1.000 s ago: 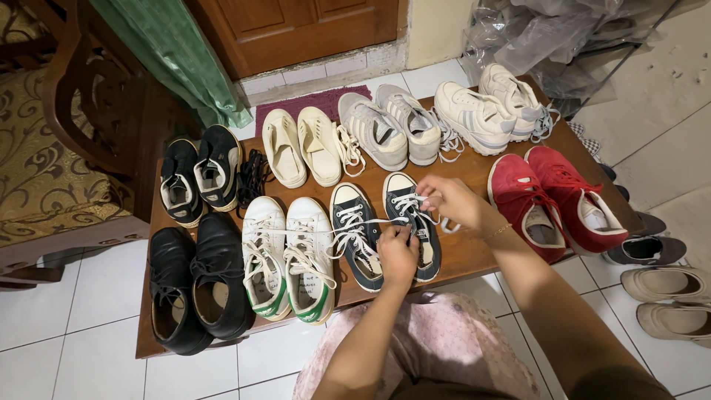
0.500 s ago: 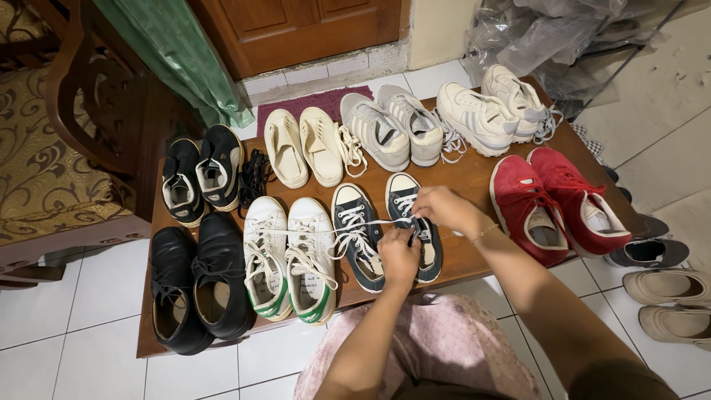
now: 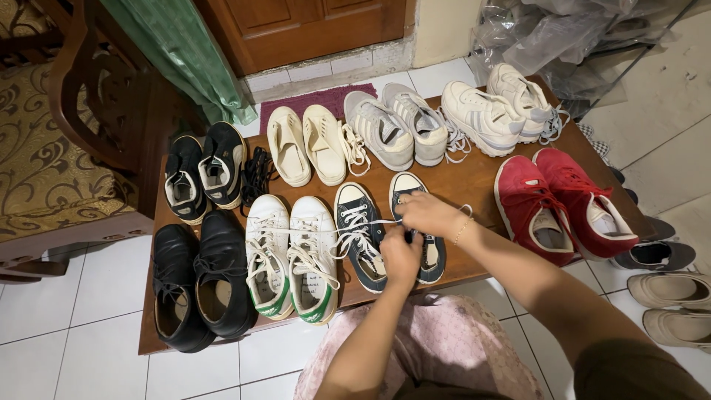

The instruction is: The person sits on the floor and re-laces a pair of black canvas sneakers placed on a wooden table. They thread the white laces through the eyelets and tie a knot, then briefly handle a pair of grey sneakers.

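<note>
Two navy canvas sneakers with white laces stand side by side on a low wooden table point(image 3: 474, 181). My left hand point(image 3: 401, 257) rests on the tongue end of the right navy sneaker point(image 3: 432, 255) and pinches its white lace point(image 3: 370, 221), which stretches left over the left navy sneaker point(image 3: 358, 233). My right hand point(image 3: 425, 213) lies across the same shoe's laced part, fingers closed on the other lace end, which loops out to the right. Most of the shoe's lacing is hidden under both hands.
Around them on the table stand white-and-green sneakers point(image 3: 292, 255), black leather shoes point(image 3: 196, 278), black sneakers point(image 3: 200, 174), cream slip-ons point(image 3: 305, 144), grey and white trainers point(image 3: 452, 122) and red sneakers point(image 3: 563, 204). A carved chair point(image 3: 67, 141) stands left; more shoes lie on the tiled floor at right.
My right hand has drawn back toward me and down onto the right navy sneaker, pulling the lace in. The left hand has stayed on the shoe's tongue.
</note>
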